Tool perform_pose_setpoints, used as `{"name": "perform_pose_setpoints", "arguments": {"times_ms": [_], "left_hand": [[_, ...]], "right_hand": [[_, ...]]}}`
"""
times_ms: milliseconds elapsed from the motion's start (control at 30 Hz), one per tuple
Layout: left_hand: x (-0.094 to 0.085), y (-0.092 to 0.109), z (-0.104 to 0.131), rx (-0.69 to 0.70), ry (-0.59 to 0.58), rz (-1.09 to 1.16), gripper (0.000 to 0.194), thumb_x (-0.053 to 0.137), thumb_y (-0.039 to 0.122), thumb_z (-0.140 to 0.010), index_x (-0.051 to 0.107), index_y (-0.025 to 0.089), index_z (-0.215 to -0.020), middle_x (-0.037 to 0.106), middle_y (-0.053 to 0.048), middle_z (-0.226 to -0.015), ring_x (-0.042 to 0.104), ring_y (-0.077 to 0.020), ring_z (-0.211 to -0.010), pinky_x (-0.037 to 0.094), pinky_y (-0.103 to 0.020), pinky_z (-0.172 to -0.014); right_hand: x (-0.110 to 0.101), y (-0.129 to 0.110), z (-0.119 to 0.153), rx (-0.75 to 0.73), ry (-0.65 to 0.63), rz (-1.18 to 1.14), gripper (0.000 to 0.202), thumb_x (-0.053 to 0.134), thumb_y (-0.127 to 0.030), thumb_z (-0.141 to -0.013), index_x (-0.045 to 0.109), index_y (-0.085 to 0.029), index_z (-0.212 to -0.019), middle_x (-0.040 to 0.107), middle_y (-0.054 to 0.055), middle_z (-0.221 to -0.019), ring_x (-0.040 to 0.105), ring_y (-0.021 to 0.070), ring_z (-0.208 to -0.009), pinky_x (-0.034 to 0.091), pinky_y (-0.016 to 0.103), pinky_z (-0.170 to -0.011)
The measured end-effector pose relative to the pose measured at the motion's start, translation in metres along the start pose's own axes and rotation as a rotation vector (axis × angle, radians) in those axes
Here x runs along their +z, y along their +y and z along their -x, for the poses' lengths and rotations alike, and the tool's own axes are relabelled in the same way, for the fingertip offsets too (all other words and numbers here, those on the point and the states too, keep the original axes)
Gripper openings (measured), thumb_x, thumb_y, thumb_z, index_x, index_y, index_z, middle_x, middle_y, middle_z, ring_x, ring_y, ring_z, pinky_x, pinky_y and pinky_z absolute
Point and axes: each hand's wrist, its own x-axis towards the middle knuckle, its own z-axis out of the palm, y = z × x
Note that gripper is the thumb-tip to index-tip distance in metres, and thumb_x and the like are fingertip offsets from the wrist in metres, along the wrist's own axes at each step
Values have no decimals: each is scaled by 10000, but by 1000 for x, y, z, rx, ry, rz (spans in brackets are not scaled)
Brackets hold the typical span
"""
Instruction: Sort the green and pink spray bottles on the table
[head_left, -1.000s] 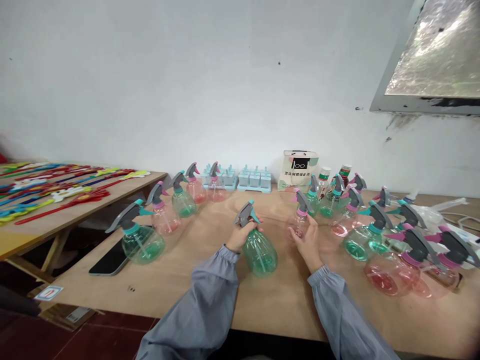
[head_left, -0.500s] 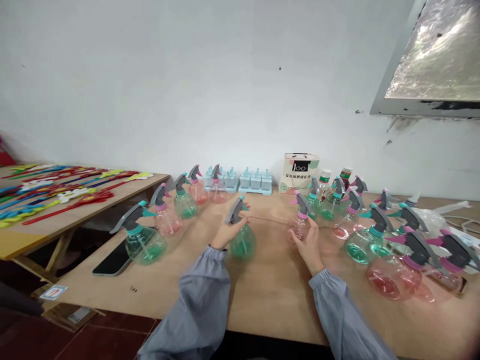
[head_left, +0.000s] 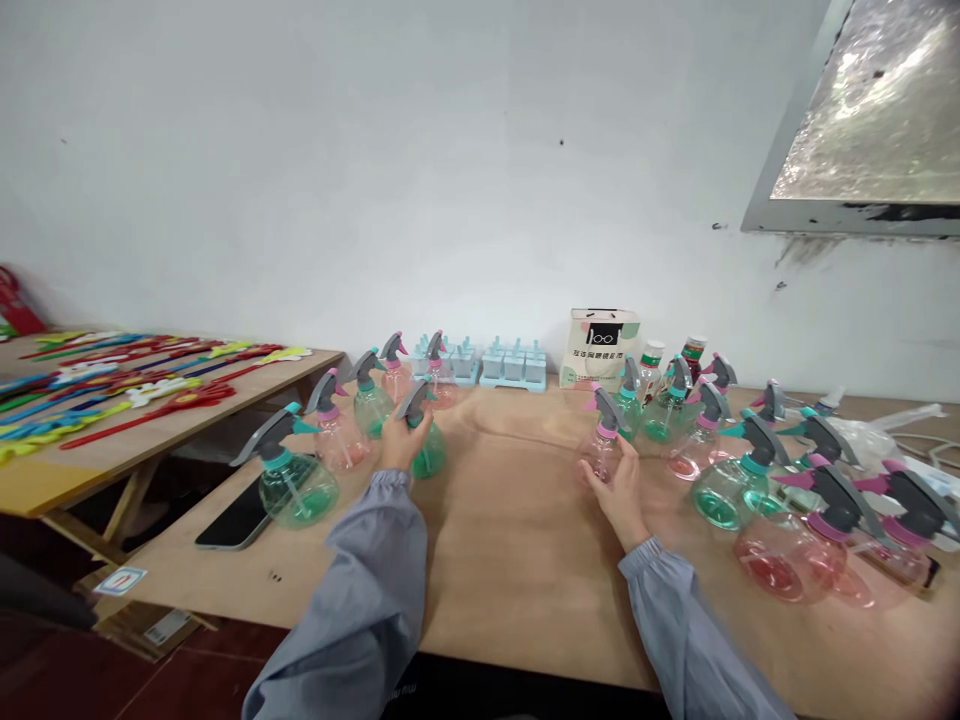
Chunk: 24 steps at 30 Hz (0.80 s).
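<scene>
My left hand (head_left: 401, 438) is closed around the neck of a green spray bottle (head_left: 430, 455) with a grey and teal trigger head, beside the group on the left of the table. To the right, my right hand (head_left: 616, 492) grips a pink spray bottle (head_left: 598, 462) with a grey and pink head, low on its round body. Near my left hand stand a pink spray bottle (head_left: 339, 445) and a teal-headed green spray bottle (head_left: 304, 495). Close to my right hand are another green spray bottle (head_left: 660, 418) and a pink one (head_left: 690, 448).
A phone (head_left: 234, 520) lies at the table's left. Pale blue popsicle molds (head_left: 514, 368) and a paper bag (head_left: 598, 350) stand at the back. More spray bottles (head_left: 795, 555) crowd the right side. A second table (head_left: 150, 430) holds colourful long-handled items.
My left hand has carried the green spray bottle leftward, from the middle of the table to the left group. My right hand keeps its hold on the pink bottle in about the same place.
</scene>
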Motion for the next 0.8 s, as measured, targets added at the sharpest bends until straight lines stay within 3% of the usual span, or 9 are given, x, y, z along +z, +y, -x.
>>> {"name": "perform_pose_setpoints", "arguments": {"times_ms": [100,200,433,600,700,800], "left_hand": [[6,-7,14,33,40,-238,422,547,435,-810,631,124,-1082,693,-167,-1029,636,-332,-1047,454,-435,-927],[13,-11,23,14,69,-335,545,558,402,-780,575,47,-1194,631,-263,-1180,562,-410,-1164,398,-520,-978],[30,-6,-3,-72,78,-513,697,479,492,-877,459,18,-1388,564,-289,-1248,517,-441,-1176,388,-533,-916],[42,-5,-19,-99,84,-425,730,497,485,-892,387,-19,-1409,580,-254,-1208,496,-418,-1156,353,-520,-929],[42,-5,-23,-101,81,-228,781,562,476,-872,333,-44,-1408,589,-204,-1143,446,-421,-1197,299,-546,-980],[39,-3,-19,-105,105,-39,771,612,483,-858,322,2,-1386,563,-180,-1153,374,-434,-1291,295,-536,-995]], "right_hand": [[2,3,1,-7,-1,4,758,594,-596,-884,340,-170,-1457,496,190,-1347,494,316,-1266,408,566,-1081],[5,6,2,16,4,4,799,595,-607,-872,322,-150,-1468,482,207,-1357,480,333,-1282,398,583,-1086],[7,4,3,68,0,-22,744,593,-529,-875,349,-127,-1452,472,212,-1362,466,330,-1302,396,569,-1098],[6,3,5,107,-25,-72,737,589,-486,-880,314,-131,-1465,462,219,-1420,467,320,-1336,405,546,-1101],[7,4,6,124,-42,-87,747,602,-508,-876,328,-132,-1459,484,217,-1408,495,316,-1311,426,531,-1083],[7,4,5,82,-16,-78,733,613,-538,-869,362,-146,-1435,510,197,-1358,513,311,-1275,433,534,-1073]]}}
